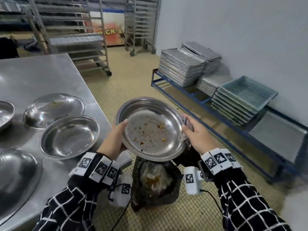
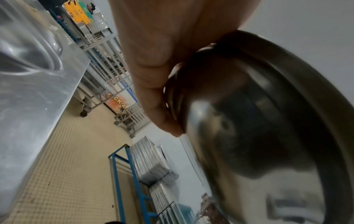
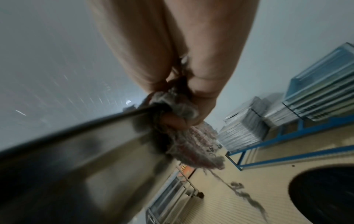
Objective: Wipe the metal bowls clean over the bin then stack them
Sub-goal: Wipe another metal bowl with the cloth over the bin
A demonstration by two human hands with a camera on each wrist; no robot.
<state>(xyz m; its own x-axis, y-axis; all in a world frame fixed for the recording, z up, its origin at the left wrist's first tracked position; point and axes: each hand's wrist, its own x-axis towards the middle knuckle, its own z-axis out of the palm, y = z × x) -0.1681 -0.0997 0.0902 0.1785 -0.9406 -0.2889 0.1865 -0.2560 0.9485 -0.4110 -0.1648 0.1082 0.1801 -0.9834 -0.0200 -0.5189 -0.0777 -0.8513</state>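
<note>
Steel bowl (image 1: 150, 129) tilts over the bin (image 1: 155, 180), left hand (image 1: 115, 139) gripping its left rim; right hand (image 1: 199, 135) clutches a cloth (image 1: 185, 129) at the right rim.

This is a commercial kitchen or bakery back room. Beyond the fingertips stand tall wheeled tray racks (image 1: 71, 35) on a floor of small beige tiles (image 1: 133, 84). To the right of the fingers, a low blue metal frame (image 1: 191, 95) along the wall carries stacks of metal baking sheets (image 1: 180, 70) and pale blue mesh trays (image 1: 241, 99). Left of the fingers runs a large stainless steel worktable (image 1: 41, 75) set with several metal bowls (image 1: 70, 136).
</note>
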